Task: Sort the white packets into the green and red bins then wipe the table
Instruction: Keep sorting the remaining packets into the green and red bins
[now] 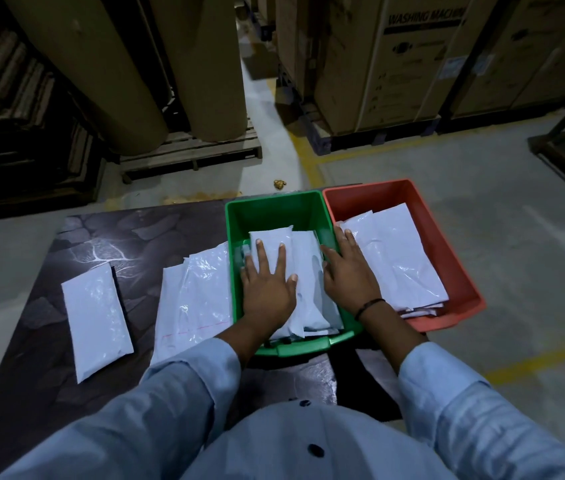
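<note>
A green bin (270, 207) stands on the dark table (45, 327) with several white packets (308, 271) stacked inside. My left hand (267, 282) lies flat on the top packet, fingers straight and spread. My right hand (348, 271) rests at the right side of that stack, fingers straight against the divide between the bins. To the right, touching the green one, sits a red bin (457, 271) holding more white packets (398, 258). On the table left of the green bin lies a loose pile of packets (191, 299), and farther left a single packet (97, 317).
Beyond the table's far edge is concrete floor with yellow lines (308, 161). Large brown paper rolls (107, 64) on a wooden pallet stand at the back left, tall cardboard boxes (412, 64) at the back right. The red bin overhangs the table's right side.
</note>
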Demonstrator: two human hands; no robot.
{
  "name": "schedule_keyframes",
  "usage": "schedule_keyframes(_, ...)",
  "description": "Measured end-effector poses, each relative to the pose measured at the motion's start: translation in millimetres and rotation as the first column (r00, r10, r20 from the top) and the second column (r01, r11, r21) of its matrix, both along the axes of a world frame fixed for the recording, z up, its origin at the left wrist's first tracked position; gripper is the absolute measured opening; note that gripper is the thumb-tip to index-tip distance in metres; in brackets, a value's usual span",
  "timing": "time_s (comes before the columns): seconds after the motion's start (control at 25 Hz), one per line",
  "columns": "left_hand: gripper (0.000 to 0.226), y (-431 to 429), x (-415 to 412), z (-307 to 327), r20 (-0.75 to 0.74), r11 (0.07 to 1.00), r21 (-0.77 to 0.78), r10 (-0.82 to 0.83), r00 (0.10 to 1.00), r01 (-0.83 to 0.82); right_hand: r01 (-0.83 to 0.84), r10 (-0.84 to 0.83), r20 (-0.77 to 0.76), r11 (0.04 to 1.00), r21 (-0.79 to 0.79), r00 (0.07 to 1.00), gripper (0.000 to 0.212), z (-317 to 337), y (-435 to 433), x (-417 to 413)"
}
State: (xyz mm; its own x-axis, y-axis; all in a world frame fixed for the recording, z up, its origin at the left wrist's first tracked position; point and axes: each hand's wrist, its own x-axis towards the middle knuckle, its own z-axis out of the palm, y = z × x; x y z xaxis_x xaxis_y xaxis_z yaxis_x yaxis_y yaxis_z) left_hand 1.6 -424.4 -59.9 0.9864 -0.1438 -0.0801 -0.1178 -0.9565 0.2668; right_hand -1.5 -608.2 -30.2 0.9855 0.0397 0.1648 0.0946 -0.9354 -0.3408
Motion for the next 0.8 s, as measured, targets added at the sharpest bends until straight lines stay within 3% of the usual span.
schedule_keyframes(0.12, 0.072, -2.9, 3.4, -5.2, 0.005, 0.995, 0.045, 0.086, 0.996, -0.087, 0.004, -0.004, -0.016, 1.000, -0.028, 1.000, 0.041, -2.0, -0.2, 0.6)
schedule_keyframes(0.32, 0.077, -7.1, 8.7, -8.7, 0.006, 0.998, 0.069, -0.004, 1.000, 0.004, 0.014, -0.016, -0.019, 0.998, -0.066, 1.000, 0.041, -1.7, 1.3, 0.2)
schedule_keyframes(0.8, 0.083, -4.5, 9.6, -14.4, -0.033, 0.996, 0.080, -0.029, 0.999, 0.031, 0.035, -0.039, -0.037, 0.994, -0.106, 0.999, 0.035, -0.8, 4.6, -0.8)
